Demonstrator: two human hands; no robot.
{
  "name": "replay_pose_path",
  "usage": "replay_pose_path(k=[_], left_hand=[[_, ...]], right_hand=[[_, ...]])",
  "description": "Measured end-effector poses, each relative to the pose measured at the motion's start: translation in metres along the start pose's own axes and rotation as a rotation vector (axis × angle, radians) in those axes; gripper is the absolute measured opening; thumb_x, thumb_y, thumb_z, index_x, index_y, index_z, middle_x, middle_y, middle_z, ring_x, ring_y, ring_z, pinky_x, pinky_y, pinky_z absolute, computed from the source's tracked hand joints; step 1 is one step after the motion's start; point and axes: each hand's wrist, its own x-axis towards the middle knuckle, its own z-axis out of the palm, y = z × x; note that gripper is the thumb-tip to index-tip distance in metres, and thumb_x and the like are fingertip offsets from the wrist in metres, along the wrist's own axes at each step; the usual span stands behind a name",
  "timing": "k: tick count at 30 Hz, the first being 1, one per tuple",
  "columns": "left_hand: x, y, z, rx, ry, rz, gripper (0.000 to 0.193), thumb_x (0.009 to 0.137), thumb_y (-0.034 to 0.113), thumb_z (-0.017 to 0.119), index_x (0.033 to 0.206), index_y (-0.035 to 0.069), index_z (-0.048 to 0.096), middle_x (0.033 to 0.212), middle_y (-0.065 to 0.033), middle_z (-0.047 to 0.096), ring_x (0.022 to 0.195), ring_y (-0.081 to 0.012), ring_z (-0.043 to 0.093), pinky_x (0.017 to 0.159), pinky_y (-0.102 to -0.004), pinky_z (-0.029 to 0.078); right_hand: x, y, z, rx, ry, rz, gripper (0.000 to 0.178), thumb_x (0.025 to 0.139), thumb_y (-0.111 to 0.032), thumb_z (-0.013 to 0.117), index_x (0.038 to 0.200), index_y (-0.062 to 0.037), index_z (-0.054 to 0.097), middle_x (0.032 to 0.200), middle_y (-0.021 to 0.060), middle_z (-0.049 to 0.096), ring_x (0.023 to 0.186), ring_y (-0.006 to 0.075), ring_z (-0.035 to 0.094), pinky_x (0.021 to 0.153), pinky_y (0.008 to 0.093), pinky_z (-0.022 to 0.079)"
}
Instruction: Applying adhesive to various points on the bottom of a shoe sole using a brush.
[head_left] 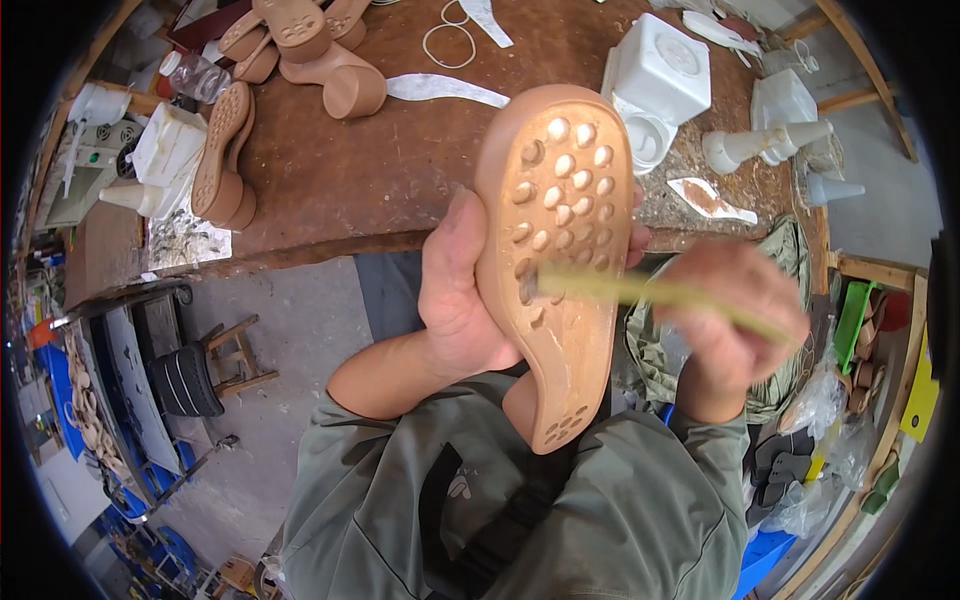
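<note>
A tan shoe sole [565, 340] is held up in front of me, its wide forepart pointing away and the narrow heel end toward my body. Round hollows cover the forepart, several of them shining as if wet. My left hand [465, 290] is closed around its left edge, with fingertips showing past the right edge. In my right hand [735, 310] is a brush [630, 288] with a yellowish handle, blurred by motion. Its dark tip lies over the sole's left side, just below the hollows; whether it touches cannot be made out.
On the brown table [330, 180] lie more tan soles [330, 60], one sole [222, 150] standing at the left. A white container [660, 65] and a white bottle [740, 150] are at the right. A wheeled rack [130, 390] and stool [235, 355] stand at the left.
</note>
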Motion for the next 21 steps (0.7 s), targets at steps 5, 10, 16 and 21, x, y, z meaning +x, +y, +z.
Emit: replay_pose_path(k=[5, 10, 16, 21], left_hand=[[0.001, 0.004, -0.003, 0.044, 0.047, 0.105, 0.070, 0.092, 0.058, 0.034, 0.132, 0.001, 0.039, 0.121, -0.0133, 0.053, 0.110, -0.0238, 0.054, 0.096, -0.0383, 0.043], [0.007, 0.009, -0.005, 0.156, 0.278, 0.169, 0.066, 0.095, 0.054, 0.027, 0.134, 0.003, 0.041, 0.123, -0.0170, 0.054, 0.109, -0.0289, 0.057, 0.095, -0.0420, 0.046], [0.005, 0.004, -0.006, 0.131, 0.247, 0.082, 0.055, 0.094, 0.050, 0.040, 0.124, 0.004, 0.046, 0.108, -0.0097, 0.057, 0.098, -0.0188, 0.057, 0.088, -0.0352, 0.046], [0.000, -0.010, -0.046, -0.072, 0.155, 0.065, 0.079, 0.090, 0.064, 0.027, 0.137, 0.002, 0.036, 0.128, -0.0230, 0.049, 0.112, -0.0370, 0.054, 0.099, -0.0476, 0.042]], right_hand=[[-0.006, 0.008, -0.010, -0.274, -0.139, -0.165, 0.017, 0.078, -0.008, 0.064, 0.085, 0.0068, 0.064, 0.068, 0.0139, 0.060, 0.057, 0.0228, 0.059, 0.049, 0.0322, 0.047], [-0.012, -0.007, -0.014, -0.186, 0.206, -0.017, 0.009, 0.075, -0.007, 0.062, 0.081, -0.0069, 0.069, 0.069, 0.0030, 0.054, 0.050, 0.0150, 0.048, 0.044, 0.0275, 0.042], [0.012, -0.006, -0.006, -0.717, -0.799, -0.386, 0.046, 0.073, -0.022, 0.060, 0.119, -0.0248, 0.064, 0.073, -0.0024, 0.052, 0.056, 0.0092, 0.049, 0.048, 0.0250, 0.042], [0.006, 0.026, -0.038, -0.360, 0.224, 0.021, 0.035, 0.088, -0.013, 0.058, 0.121, 0.0012, 0.058, 0.083, 0.0083, 0.063, 0.064, 0.0127, 0.058, 0.052, 0.0249, 0.048]])
